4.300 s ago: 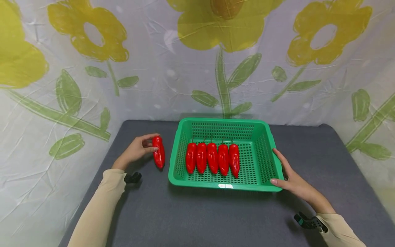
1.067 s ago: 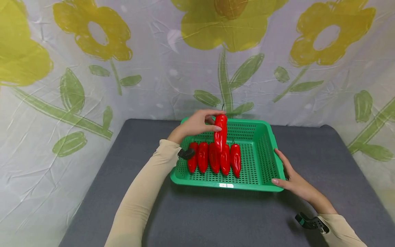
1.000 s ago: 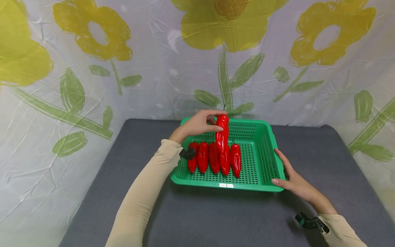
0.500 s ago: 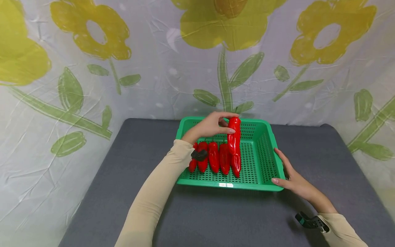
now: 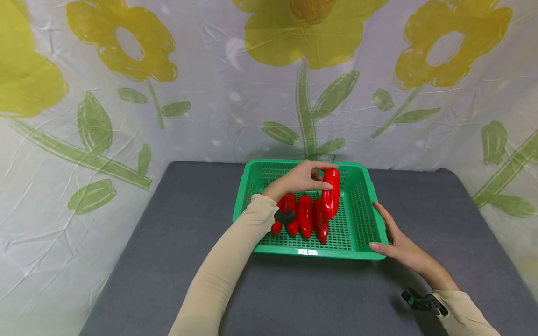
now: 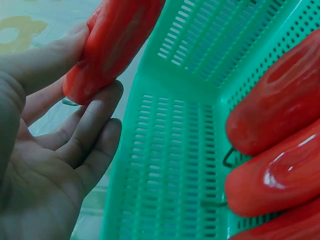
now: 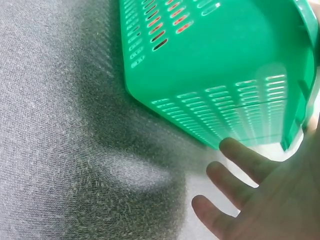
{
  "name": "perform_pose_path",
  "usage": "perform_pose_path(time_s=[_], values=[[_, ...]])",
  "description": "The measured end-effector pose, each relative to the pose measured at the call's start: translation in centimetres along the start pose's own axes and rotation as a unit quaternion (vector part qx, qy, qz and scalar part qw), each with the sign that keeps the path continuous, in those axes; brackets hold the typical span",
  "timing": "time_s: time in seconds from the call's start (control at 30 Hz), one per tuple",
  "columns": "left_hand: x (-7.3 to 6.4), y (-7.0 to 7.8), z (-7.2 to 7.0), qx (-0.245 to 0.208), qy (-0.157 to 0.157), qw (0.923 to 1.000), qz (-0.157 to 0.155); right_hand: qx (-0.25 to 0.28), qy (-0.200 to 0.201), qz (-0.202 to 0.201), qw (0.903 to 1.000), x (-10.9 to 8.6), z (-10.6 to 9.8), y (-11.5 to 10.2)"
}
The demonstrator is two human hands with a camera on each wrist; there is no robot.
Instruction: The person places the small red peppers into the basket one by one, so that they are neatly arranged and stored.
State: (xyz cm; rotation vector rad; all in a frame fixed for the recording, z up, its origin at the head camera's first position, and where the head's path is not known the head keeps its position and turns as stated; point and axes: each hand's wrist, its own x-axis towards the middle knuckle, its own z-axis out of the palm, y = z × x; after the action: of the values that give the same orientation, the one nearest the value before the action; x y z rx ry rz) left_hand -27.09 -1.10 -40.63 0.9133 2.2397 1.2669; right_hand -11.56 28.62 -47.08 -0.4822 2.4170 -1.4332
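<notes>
Between thumb and fingertips, my left hand [image 5: 299, 179] pinches a glossy red pepper [image 5: 332, 196] near its stem end, tip pointing down. It is inside the outline of the green basket [image 5: 349, 255], right of a row of several similar peppers [image 5: 305, 216]; my wrist and sleeve partly cover the leftmost ones. In the left wrist view the held pepper [image 6: 115, 47] appears beyond the basket wall [image 6: 160, 165]. My right hand [image 5: 399, 247] holds the basket's front right corner, thumb over the rim. Its other fingers [image 7: 230, 182] reach out straight below the basket's side in the right wrist view.
The basket stands on a dark grey table [image 5: 302, 298], with its perforated floor showing right of the peppers. A pale curtain [image 5: 210, 107] printed with yellow flowers hangs behind the table and along its sides.
The pepper that lay on the table left of the basket is now in my left hand, carried rightward past the row and lowered over the last half second. The right hand stays at the basket corner.
</notes>
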Motion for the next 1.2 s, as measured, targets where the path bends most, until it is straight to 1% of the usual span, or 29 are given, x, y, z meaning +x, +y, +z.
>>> perform_pose_path(time_s=[0.13, 0.27, 0.37, 0.47, 0.67, 0.77, 1.0, 1.2], values=[[0.6, -0.1, 0.9, -0.014, -0.003, 0.9999, -0.001, -0.013, 0.002, 0.004, 0.9999, 0.0, 0.0, 0.0], [0.9, 0.0, 1.7, -0.015, 0.003, 0.9999, 0.004, -0.023, 0.006, 0.010, 0.9997, -0.1, -0.1, 0.0], [1.3, -0.2, 2.3, -0.010, 0.005, 0.9999, -0.001, -0.025, 0.008, 0.013, 0.9996, -0.1, 0.0, -0.1], [1.5, -0.3, 2.8, -0.003, 0.003, 0.9999, -0.014, -0.025, 0.007, 0.014, 0.9996, 0.0, 0.0, -0.1], [1.8, -0.6, 3.7, 0.024, -0.006, 0.9989, -0.039, -0.023, 0.007, 0.012, 0.9996, 0.0, 0.0, -0.2], [1.9, -0.7, 4.1, 0.040, -0.013, 0.9982, -0.044, -0.022, 0.009, 0.009, 0.9997, -0.1, 0.0, -0.1], [2.2, -1.4, 5.1, 0.094, -0.035, 0.9945, -0.029, -0.027, 0.008, 0.008, 0.9996, 0.0, 0.0, -0.1], [2.2, -1.8, 5.5, 0.110, -0.039, 0.9927, -0.033, -0.018, 0.007, 0.001, 0.9998, 0.1, 0.0, 0.0]])
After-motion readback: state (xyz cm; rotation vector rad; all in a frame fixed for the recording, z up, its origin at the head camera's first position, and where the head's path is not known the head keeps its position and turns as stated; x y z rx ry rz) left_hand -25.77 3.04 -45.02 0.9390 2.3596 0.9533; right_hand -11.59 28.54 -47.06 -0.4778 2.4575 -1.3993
